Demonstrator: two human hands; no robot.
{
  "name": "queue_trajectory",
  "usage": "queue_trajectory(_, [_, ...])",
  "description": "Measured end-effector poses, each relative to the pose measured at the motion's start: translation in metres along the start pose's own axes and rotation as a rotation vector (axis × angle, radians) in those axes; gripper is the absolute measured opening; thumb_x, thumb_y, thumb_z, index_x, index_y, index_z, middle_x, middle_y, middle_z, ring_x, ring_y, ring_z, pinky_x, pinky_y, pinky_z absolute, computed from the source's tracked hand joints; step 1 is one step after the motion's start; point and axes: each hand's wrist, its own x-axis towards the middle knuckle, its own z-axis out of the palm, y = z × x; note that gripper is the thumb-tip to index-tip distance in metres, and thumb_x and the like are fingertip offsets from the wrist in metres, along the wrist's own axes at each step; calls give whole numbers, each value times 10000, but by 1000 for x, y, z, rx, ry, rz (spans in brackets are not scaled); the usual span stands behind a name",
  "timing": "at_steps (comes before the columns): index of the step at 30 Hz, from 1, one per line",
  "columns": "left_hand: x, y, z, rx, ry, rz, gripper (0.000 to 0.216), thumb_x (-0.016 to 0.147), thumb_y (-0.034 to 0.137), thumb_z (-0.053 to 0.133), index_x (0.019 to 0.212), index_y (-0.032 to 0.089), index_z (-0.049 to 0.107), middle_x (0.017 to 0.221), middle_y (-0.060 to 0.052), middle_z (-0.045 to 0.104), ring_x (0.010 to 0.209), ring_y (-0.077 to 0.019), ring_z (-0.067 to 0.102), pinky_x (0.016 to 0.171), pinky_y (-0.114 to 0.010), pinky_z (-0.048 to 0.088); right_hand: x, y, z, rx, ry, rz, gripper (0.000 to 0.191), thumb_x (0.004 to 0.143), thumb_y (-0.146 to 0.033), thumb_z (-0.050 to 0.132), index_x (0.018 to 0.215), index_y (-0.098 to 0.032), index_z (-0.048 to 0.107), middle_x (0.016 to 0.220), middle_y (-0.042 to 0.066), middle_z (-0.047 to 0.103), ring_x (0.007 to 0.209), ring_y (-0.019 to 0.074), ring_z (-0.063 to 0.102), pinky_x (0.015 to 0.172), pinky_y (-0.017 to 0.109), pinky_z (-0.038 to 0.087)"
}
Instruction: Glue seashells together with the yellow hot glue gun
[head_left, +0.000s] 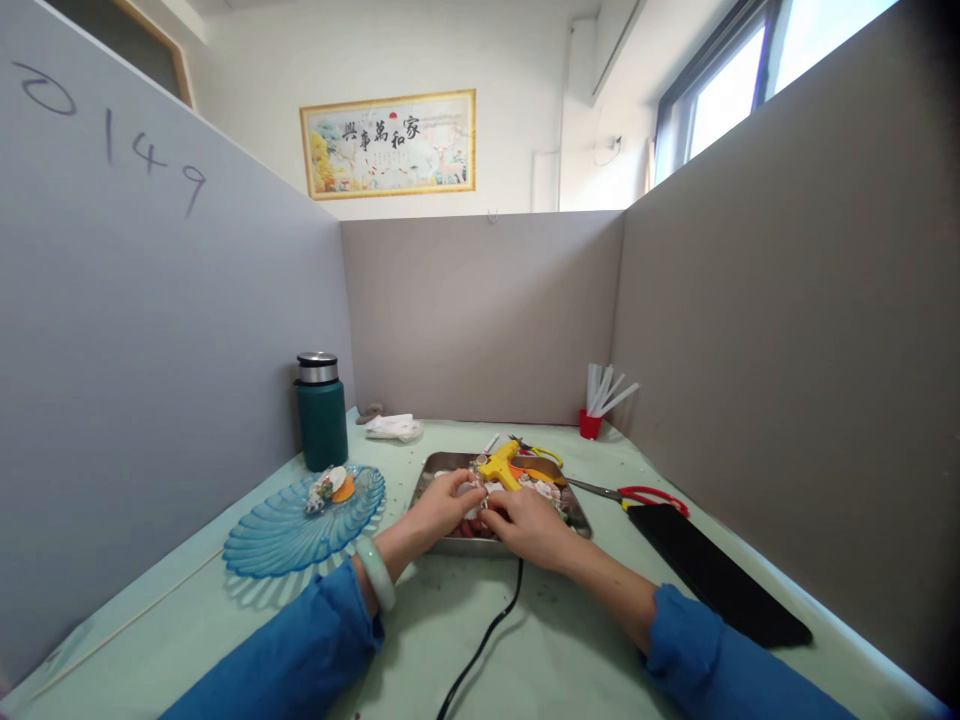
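Observation:
Both of my hands reach into a metal tray (433, 468) at the middle of the table. My left hand (442, 505), with a pale bangle on the wrist, has its fingers curled around small pieces in the tray. My right hand (529, 520) lies next to it, fingers bent and pinching something small that I cannot make out. A yellow glue gun (500, 466) rests in the tray just behind my fingers, and its black cord (487, 630) runs toward me. Small shells and reddish pieces lie in the tray under my hands.
A blue glass shell-shaped plate (300, 525) holding a few shells sits at the left, with a green flask (321, 412) behind it. Red-handled scissors (637, 494) and a black flat object (712, 575) lie at the right. A red cup of glue sticks (592, 420) stands at the back. Partition walls enclose the desk.

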Motion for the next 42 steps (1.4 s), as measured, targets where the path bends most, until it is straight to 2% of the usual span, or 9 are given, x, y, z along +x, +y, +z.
queue_trajectory(42, [-3,4,-1,39,-19,1,233,719,351,564,811,146,502,570,17,550,414,-80,515,373,-150,373,-2,-3,-2,-38,-35,10,252,842,-278,415,798,-209,654,716,11,636,659,126,517,574,229,271])
